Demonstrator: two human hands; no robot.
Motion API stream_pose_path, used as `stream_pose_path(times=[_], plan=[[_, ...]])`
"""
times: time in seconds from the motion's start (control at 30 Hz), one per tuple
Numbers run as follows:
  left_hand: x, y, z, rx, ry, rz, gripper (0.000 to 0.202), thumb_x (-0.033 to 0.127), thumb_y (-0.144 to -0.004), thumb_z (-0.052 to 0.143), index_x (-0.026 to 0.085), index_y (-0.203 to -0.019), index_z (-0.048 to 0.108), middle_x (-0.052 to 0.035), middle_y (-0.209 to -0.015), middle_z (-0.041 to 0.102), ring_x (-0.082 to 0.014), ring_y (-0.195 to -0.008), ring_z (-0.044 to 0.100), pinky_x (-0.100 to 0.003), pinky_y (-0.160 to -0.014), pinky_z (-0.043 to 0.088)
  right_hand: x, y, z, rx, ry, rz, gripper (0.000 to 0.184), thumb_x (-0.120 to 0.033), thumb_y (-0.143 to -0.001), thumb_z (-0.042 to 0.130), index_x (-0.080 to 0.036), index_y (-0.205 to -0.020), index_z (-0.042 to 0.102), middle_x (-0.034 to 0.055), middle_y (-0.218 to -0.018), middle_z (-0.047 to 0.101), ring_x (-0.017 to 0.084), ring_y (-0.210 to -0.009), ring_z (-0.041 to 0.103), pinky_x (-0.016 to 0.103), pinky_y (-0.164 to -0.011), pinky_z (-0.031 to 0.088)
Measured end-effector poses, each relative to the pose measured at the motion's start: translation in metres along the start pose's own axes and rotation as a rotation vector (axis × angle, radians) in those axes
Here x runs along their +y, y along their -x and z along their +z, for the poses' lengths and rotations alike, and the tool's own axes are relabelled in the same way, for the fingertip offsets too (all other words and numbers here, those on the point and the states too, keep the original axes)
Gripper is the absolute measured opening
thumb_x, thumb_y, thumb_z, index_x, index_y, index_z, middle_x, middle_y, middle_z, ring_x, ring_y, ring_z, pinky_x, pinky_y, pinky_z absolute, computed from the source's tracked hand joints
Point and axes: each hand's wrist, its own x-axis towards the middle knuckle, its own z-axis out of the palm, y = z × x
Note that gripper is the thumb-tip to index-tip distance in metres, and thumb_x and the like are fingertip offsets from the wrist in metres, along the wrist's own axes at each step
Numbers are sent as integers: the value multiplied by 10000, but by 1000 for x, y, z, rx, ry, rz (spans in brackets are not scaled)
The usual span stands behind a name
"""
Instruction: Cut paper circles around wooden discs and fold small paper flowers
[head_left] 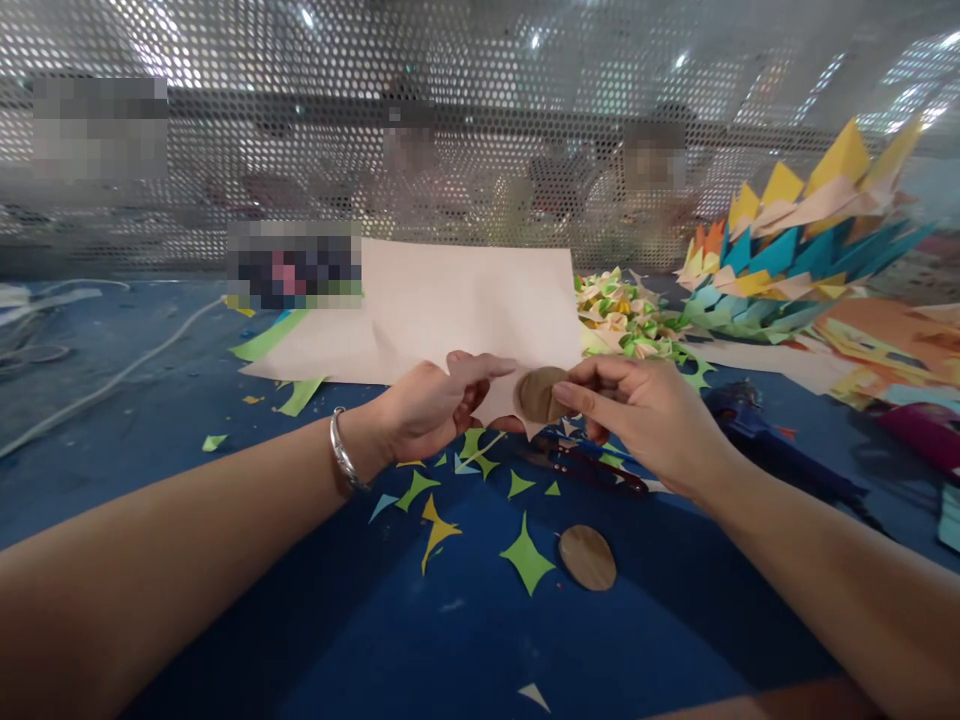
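A large pale sheet of paper (465, 300) stands tilted up in front of me, its lower edge cut into curves and points. My left hand (442, 405), with a silver bangle at the wrist, is closed on that lower edge, the index finger stretched along the sheet. Between the thumb and fingers of my right hand (630, 410) is a round brown cardboard disc (541, 394), lying against the paper's lower right part. A second brown disc (588, 558) rests on the table nearer to me. Dark red-handled scissors (600, 470) lie below my right hand, partly hidden.
Green scraps (528, 556) and yellow scraps (436, 530) litter the blue table (300, 620). At right stand a layered folded-paper piece (795, 250), a pile of folded green pieces (622, 310) and a dark blue tool (787, 445). A white cord (135, 365) runs at left; a perforated screen (480, 60) stands behind.
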Motion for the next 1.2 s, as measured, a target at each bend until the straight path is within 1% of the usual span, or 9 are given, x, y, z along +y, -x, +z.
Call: stream_pose_path(times=[0.13, 0.27, 0.37, 0.53, 0.63, 0.83, 1.0, 1.1, 1.2], plan=[[-2, 1, -1, -73, -109, -6, 187, 275, -796, 732, 101, -726, 720, -78, -746, 713, -152, -707, 654, -259, -660, 555, 1, 0, 1, -33, 5, 1, 252, -428, -802, 731, -180, -777, 688, -10, -608, 612, 79, -445, 505, 222, -434, 385], [-3, 0, -4, -140, -207, 41, 213, 335, -828, 700, 140, -768, 764, -80, -778, 743, -155, -710, 668, -248, -635, 552, 1, -1, 2, -75, -21, 9, 279, -465, -785, 742, -189, -786, 700, -3, -648, 633, 84, -446, 503, 233, -430, 390], [-3, 2, -4, -218, -308, 60, 163, 312, -785, 755, 156, -743, 783, -86, -784, 754, -153, -714, 671, -253, -668, 552, 0, 0, 3, -98, -28, 11, 292, -484, -772, 751, -196, -778, 698, -3, -642, 640, 91, -450, 505, 241, -438, 408], [-3, 4, -3, -175, -348, 65, 213, 235, -750, 787, 151, -560, 742, -59, -617, 701, -119, -600, 625, -245, -659, 535, 0, 1, 5, -86, -39, 41, 325, -493, -748, 769, -186, -774, 668, 13, -693, 664, 102, -488, 540, 252, -469, 459], [-3, 3, -3, -183, -284, 70, 223, 209, -787, 742, 153, -571, 742, -58, -624, 703, -127, -617, 643, -247, -658, 539, 0, 0, 4, -70, -86, 41, 304, -464, -756, 768, -182, -806, 667, 20, -734, 671, 101, -517, 558, 249, -483, 480], [2, 0, -5, -174, -236, 126, 160, 205, -796, 729, 160, -643, 748, -37, -652, 696, -135, -676, 649, -251, -679, 550, -1, -1, -2, 48, -107, 18, 239, -417, -822, 711, -186, -785, 662, -16, -636, 595, 83, -492, 524, 234, -476, 455], [1, 1, -7, -115, -389, 171, 366, 265, -746, 790, 161, -447, 606, -2, -495, 575, -106, -561, 560, -227, -579, 494, -3, 0, 1, -23, -177, 91, 288, -477, -813, 709, -191, -830, 676, -11, -648, 609, 95, -522, 550, 233, -491, 473], [0, 1, -10, -74, -491, 194, 295, 321, -735, 799, 158, -526, 669, -38, -530, 635, -134, -577, 579, -238, -547, 489, -3, 0, 2, -56, -195, 88, 288, -465, -769, 754, -192, -818, 677, -14, -660, 600, 92, -535, 527, 233, -497, 473], [0, -1, -13, -64, -469, 214, 233, 326, -747, 788, 153, -612, 707, -60, -577, 680, -161, -600, 620, -249, -545, 509, 0, -2, 0, -6, -222, 87, 270, -458, -798, 727, -193, -796, 670, -15, -646, 566, 95, -556, 514, 231, -503, 466]])
